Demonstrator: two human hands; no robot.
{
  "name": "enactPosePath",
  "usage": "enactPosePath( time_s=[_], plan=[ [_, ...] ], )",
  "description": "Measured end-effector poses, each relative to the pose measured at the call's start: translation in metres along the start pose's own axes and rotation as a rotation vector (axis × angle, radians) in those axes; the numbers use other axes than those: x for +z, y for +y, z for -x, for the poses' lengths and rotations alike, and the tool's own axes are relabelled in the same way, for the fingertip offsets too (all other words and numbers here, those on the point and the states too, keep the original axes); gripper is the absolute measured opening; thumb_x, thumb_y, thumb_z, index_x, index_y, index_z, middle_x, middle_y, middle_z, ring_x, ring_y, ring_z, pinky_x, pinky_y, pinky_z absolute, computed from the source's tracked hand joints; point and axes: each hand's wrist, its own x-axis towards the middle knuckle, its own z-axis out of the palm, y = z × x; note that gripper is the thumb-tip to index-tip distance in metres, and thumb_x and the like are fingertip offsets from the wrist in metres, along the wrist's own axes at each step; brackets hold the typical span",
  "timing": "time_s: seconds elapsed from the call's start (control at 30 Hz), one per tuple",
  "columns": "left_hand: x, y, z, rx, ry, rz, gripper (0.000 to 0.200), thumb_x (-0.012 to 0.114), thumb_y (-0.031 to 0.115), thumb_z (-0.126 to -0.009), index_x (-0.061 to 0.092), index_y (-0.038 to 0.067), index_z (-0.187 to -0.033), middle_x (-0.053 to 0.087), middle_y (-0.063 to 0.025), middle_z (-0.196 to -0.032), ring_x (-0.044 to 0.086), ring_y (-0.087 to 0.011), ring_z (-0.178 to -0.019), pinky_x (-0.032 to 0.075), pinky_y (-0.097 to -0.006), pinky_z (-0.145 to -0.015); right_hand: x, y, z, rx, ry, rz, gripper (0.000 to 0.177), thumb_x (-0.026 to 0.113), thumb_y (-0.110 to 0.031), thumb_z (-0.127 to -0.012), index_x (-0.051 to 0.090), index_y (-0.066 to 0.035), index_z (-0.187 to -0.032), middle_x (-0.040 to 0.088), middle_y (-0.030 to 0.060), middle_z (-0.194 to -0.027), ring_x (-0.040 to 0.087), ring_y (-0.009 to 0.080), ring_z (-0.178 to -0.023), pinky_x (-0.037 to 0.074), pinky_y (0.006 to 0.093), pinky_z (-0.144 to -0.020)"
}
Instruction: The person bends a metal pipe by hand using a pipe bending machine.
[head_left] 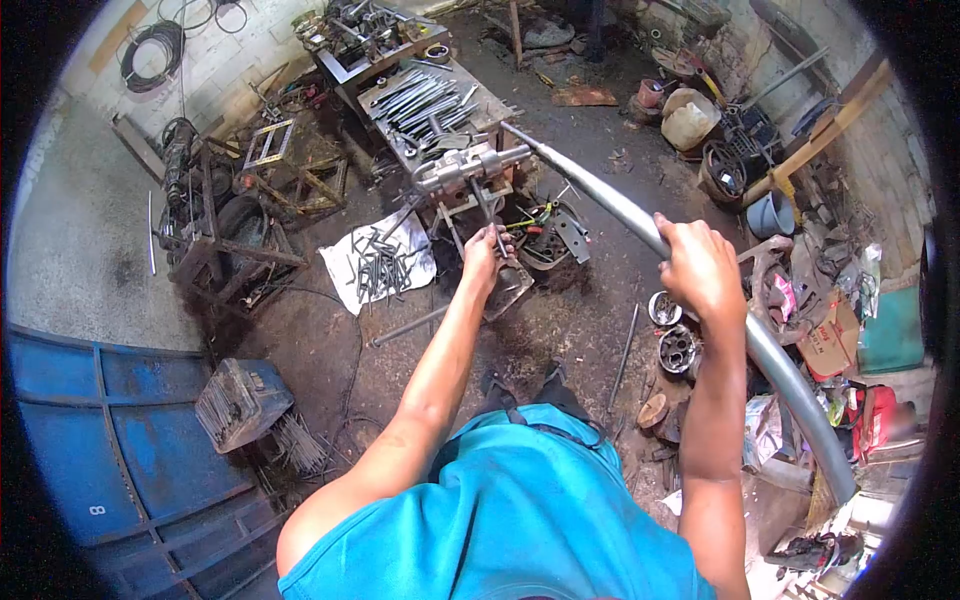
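A long grey metal pipe [625, 208] runs from the bench's right edge down to the lower right. My right hand [700, 265] is wrapped round it near its middle. The pipe's thin far end lies beside a metal clamping device [465, 170] at the near end of the bench. My left hand [485, 255] is closed on a thin metal bar just below that device; its fingertips are partly hidden. On the bench top [490, 100] lies a pile of metal rods [420, 100].
A white cloth [338, 262] with short metal pieces [380, 268] lies on the floor at left. Metal frames [268, 150] stand beyond it. A crate [240, 405] is at lower left. Tins [664, 308], a blue-grey bucket [770, 215] and a cardboard box [830, 340] are at right.
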Motion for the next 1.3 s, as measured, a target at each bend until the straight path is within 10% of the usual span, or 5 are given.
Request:
enactPosePath(
  time_s=[0.3,0.83,1.1,1.3],
  plan=[
    [0.007,0.001,-0.010,0.086,0.094,0.051,0.027,0.050,0.026,-0.098,0.056,0.000,-0.100,0.061,-0.0093,-0.080,0.059,-0.0178,-0.060,0.049,-0.0291,-0.050,-0.003,0.000,-0.006,0.079,-0.130,-0.008,0.052,0.069,-0.013,-0.075,0.058,-0.015,-0.125,0.062,0.0170,-0.103,0.059,0.0331,-0.100,0.046,0.0424,-0.088],
    [0.000,0.017,0.003,-0.015,0.004,-0.091,0.033,0.039,0.014,-0.099,0.047,-0.002,-0.126,0.061,-0.0149,-0.120,0.064,-0.0267,-0.103,0.052,-0.0406,-0.089,0.008,-0.008,0.004,0.042,-0.002,-0.006,0.045,0.056,-0.005,-0.076,0.060,-0.009,-0.121,0.066,0.0197,-0.093,0.065,0.0348,-0.088,0.052,0.0424,-0.080],
    [-0.012,0.042,0.014,0.180,0.464,-0.070,0.046,0.057,0.044,-0.089,0.052,0.004,-0.111,0.062,-0.0142,-0.108,0.064,-0.0236,-0.080,0.051,-0.0314,-0.057,0.014,-0.008,0.002,0.051,0.007,0.032,0.049,0.057,-0.007,-0.075,0.058,-0.010,-0.124,0.065,0.0184,-0.095,0.065,0.0340,-0.088,0.052,0.0424,-0.081],
    [-0.019,0.056,0.003,0.202,0.409,-0.087,0.020,0.061,0.015,-0.091,0.053,-0.003,-0.097,0.065,-0.0129,-0.079,0.066,-0.0221,-0.064,0.053,-0.0311,-0.052,0.018,-0.007,0.001,0.041,0.031,0.031,0.050,0.059,-0.008,-0.075,0.057,-0.011,-0.124,0.065,0.0178,-0.095,0.065,0.0331,-0.089,0.052,0.0422,-0.081]
  ],
)
